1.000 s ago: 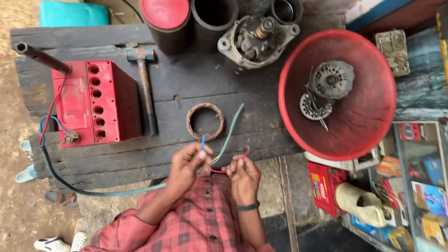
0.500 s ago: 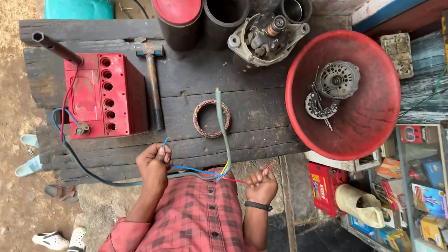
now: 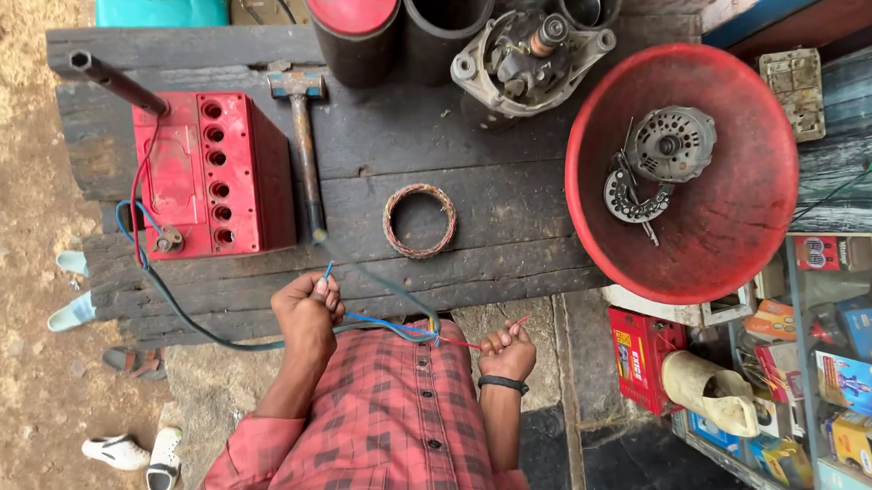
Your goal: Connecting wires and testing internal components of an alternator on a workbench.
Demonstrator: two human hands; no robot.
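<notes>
My left hand (image 3: 308,308) is closed on a thin blue wire (image 3: 385,323) whose tip sticks up above my fingers. Further right, my right hand (image 3: 508,352), with a dark wristband, pinches a thin red wire (image 3: 462,343). Both wires come out of a grey-green sheathed cable (image 3: 377,280) where it splits between my hands, in front of my red plaid shirt. The cable lies slanted over the front edge of the dark wooden bench (image 3: 514,228). Another stretch of cable (image 3: 192,323) curves left towards the red battery (image 3: 211,174).
On the bench lie a hammer (image 3: 304,149), a copper wire coil ring (image 3: 418,220), an alternator body (image 3: 530,55) and two black cylinders (image 3: 352,25). A red basin (image 3: 745,236) holds alternator parts. Shelves with boxes stand at the right; sandals lie on the dirt at the left.
My hands have drawn apart, splitting the blue and red wires wider. The cable's free end has swung from upright over the bench to a slant towards the hammer.
</notes>
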